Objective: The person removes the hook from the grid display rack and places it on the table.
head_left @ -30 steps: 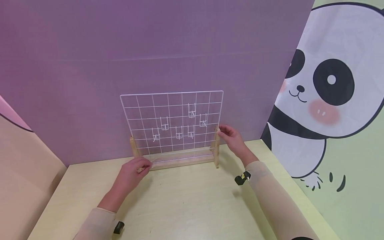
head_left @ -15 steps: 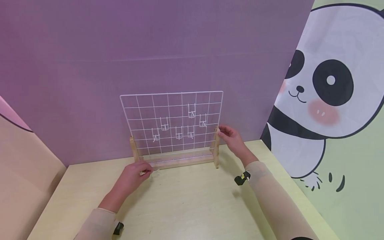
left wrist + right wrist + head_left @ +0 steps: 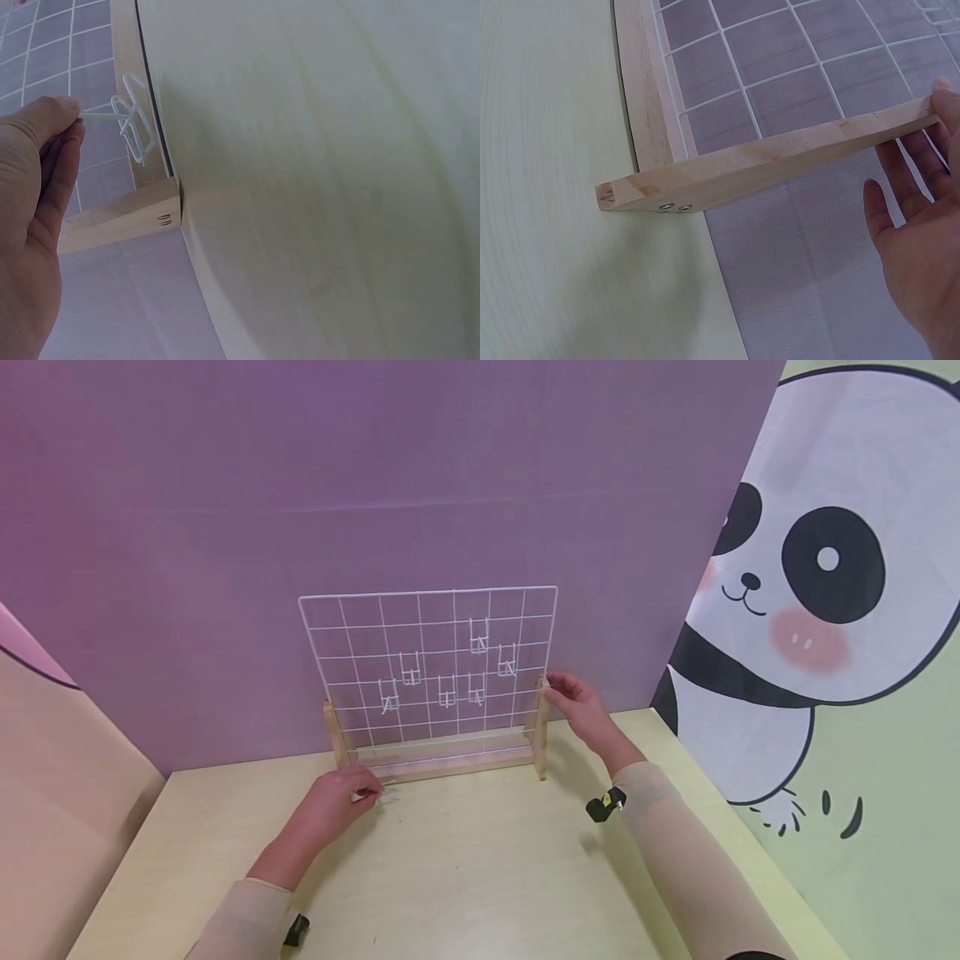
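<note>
A white wire grid panel (image 3: 429,592) stands upright in a wooden stand (image 3: 541,743) against the back wall. My left hand (image 3: 326,806) is low in front of the stand's left end. Its thumb and fingers pinch the stem of a white wire hook (image 3: 136,124), whose bent frame points away from the fingertips in the left wrist view. At the right upright, my right hand (image 3: 588,714) grips the wood near its top, thumb on one side and fingers behind, as the right wrist view shows. Several similar white hooks (image 3: 479,645) hang on the grid.
The stand rests near the back edge of a pale wooden table (image 3: 465,868). A purple wall (image 3: 420,460) rises close behind the grid. On the right is a wall with a panda picture (image 3: 832,560), and a beige surface (image 3: 60,810) borders the left side.
My left hand has moved slightly down and toward me, bringing the pinched hook from before the stand's lower rail to just below it. The right hand stays at the upright.
</note>
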A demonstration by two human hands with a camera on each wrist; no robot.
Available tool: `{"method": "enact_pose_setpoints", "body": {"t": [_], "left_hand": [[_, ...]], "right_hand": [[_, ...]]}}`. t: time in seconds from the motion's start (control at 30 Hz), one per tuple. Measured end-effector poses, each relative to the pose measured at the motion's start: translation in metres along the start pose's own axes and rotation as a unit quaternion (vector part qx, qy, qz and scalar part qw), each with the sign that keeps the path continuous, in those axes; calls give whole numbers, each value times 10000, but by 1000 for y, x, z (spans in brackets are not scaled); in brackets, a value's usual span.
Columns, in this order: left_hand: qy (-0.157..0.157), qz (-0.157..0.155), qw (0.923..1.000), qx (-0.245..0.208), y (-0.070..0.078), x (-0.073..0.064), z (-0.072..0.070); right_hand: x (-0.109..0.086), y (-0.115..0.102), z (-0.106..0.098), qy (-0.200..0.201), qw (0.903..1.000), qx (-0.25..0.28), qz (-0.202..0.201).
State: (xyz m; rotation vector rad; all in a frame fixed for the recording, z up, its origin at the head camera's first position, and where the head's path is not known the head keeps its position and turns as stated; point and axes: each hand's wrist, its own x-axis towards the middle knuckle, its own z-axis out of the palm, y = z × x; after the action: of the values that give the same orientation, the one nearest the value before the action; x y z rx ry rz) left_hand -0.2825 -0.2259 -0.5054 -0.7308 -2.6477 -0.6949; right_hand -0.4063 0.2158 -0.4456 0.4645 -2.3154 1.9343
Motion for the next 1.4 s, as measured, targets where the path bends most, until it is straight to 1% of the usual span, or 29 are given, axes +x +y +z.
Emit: {"method": "enact_pose_setpoints", "body": {"t": [0.27,0.47,0.8,0.97,1.2,1.4], "left_hand": [[-181,-99,9998,-39,-1,0,1],[-274,-88,9995,-129,0,0,0],[-656,-144,9977,-112,-1,0,0],[-866,-287,9958,-95,-2,-1,2],[-919,-402,9948,-175,-2,-3,2],[-899,-417,9948,-239,-2,-5,2]], "right_hand": [[-1,-3,0,-23,10000,56,-64],[-1,-6,-1,4,10000,0,-28],[0,-7,-1,56,10000,-19,5],[-1,-6,0,30,10000,-34,29],[-3,-5,0,19,10000,-8,38],[-2,-4,0,28,9999,29,97]]}}
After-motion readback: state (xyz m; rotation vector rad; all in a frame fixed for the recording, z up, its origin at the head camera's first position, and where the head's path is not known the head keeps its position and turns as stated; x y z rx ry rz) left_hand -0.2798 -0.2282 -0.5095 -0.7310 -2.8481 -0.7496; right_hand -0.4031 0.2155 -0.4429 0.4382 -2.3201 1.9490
